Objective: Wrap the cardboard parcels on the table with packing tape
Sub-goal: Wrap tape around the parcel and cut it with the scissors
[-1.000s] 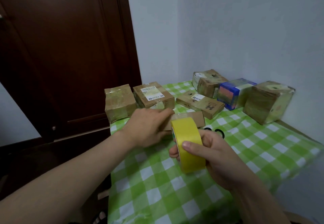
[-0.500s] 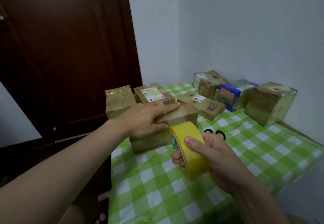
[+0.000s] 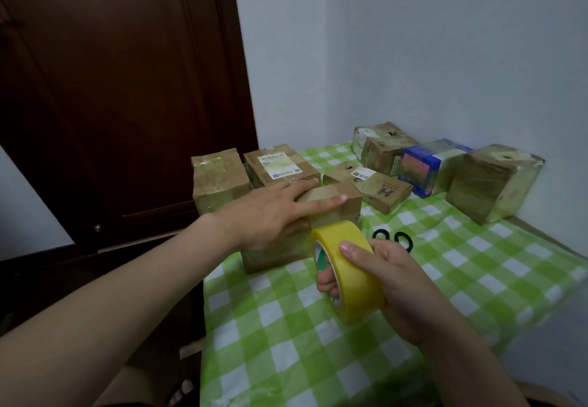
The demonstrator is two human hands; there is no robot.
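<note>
A brown cardboard parcel stands near the left edge of the green-checked table. My left hand rests flat on its top with straight fingers. A yellow roll of packing tape is held upright just in front of the parcel, close to its front face. My right hand grips the roll, thumb over the outer band and fingers through the core. Whether a strip runs from roll to parcel I cannot tell.
Two parcels stand behind the held one at the table's back left. A flat parcel, a taped one, a blue box and a large parcel line the wall. Black scissors lie mid-table. A dark door stands left.
The parcel under my left hand has gone from lying flat to standing taller on the table. My fingers have spread flat across its top. The tape roll has dropped slightly toward me.
</note>
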